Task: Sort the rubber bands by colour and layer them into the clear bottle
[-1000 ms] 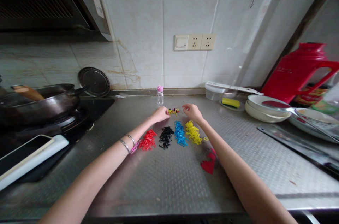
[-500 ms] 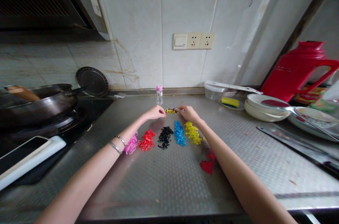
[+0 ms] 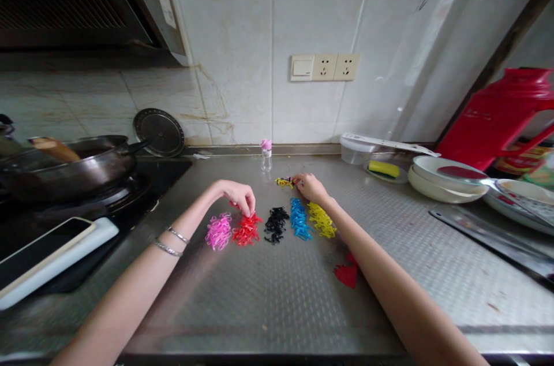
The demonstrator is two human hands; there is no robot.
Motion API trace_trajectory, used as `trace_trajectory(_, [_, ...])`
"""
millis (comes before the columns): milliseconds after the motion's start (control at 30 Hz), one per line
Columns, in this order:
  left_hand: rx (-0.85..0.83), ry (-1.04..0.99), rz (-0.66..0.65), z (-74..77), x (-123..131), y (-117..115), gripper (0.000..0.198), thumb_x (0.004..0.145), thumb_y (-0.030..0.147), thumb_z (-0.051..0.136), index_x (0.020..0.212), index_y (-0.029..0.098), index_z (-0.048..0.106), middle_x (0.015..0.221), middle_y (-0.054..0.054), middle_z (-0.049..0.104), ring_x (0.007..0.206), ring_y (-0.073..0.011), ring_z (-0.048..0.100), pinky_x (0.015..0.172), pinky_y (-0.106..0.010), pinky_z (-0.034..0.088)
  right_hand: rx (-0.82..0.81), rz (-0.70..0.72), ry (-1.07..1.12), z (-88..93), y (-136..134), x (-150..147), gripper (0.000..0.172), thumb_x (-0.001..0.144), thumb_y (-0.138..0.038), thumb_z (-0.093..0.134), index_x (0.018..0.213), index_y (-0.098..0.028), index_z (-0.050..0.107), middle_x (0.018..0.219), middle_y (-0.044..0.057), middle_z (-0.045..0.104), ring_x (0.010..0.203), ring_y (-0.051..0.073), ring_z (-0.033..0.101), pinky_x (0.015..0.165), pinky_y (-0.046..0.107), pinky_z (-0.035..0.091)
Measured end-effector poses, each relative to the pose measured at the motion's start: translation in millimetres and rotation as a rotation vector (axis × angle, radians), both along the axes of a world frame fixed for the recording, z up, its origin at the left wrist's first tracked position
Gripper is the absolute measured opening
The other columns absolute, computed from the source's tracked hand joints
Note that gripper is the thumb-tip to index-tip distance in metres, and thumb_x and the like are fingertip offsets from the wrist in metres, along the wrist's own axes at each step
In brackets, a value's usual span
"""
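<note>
Seemingly, only the far mixed heap (image 3: 284, 183) remains unsorted; left hand (image 3: 240, 195) pinches red bands (image 3: 246, 232), grip unclear in right hand (image 3: 310, 186).

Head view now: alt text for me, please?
Left hand touches a red rubber-band pile; the right hand is at a mostly yellow band cluster. A pink pile, black pile, blue pile and yellow pile lie on the metal counter.
</note>
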State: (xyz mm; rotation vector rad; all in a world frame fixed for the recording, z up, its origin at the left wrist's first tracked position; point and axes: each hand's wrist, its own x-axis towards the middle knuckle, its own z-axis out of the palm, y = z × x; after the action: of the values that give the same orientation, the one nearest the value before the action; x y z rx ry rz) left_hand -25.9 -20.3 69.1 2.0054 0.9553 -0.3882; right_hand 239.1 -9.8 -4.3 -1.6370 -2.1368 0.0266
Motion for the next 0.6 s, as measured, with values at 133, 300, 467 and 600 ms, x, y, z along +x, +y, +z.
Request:
trace_trajectory(133, [0.032,-0.075,0.038,3.8,-1.9,2.1,0.022,0.055,0.031,0.069,0.071,0.015,0.069,0.056,-0.001,0.058,0.044,-0.0059,0.037,0.039,-0.018,0.021,0.005,-0.011,-0.013,0.2,-0.2,-2.1,0.031,0.08,-0.016,0.041,0.102,-0.022,0.061,0.099,0.007,0.061,0.094,0.017,0.05,0.079,0.024,0.038])
trace_trajectory(300, [0.106,-0.126,0.063,2.8,-7.3,8.6,0.024,0.06,0.034,0.064,0.075,0.015,0.067,0.057,0.0,0.056,0.045,-0.0061,0.037,0.041,-0.019,0.023,0.003,-0.023,-0.019,-0.9,1.4,-3.1,0.03,0.082,-0.019,0.039,0.104,-0.022,0.06,0.097,0.007,0.061,0.092,0.018,0.05,0.077,0.024,0.038])
trace_trajectory(467, [0.15,-0.161,0.11,-2.4,-9.6,12.5,0.024,0.062,0.034,0.062,0.074,0.014,0.065,0.057,0.0,0.054,0.044,-0.0061,0.037,0.04,-0.019,0.022,-0.002,-0.032,-0.001,-0.4,2.9,-0.5,0.03,0.082,-0.022,0.041,0.106,-0.021,0.059,0.096,0.006,0.063,0.093,0.018,0.05,0.077,0.024,0.037])
trace_trajectory(600, [0.162,-0.166,0.136,-5.4,-12.2,15.2,0.027,0.063,0.037,0.061,0.075,0.013,0.064,0.057,0.0,0.054,0.043,-0.0055,0.037,0.038,-0.018,0.022,-0.019,-0.082,0.058,1.2,3.3,6.6,0.032,0.08,-0.02,0.041,0.107,-0.021,0.058,0.094,0.006,0.064,0.092,0.017,0.051,0.077,0.024,0.038])
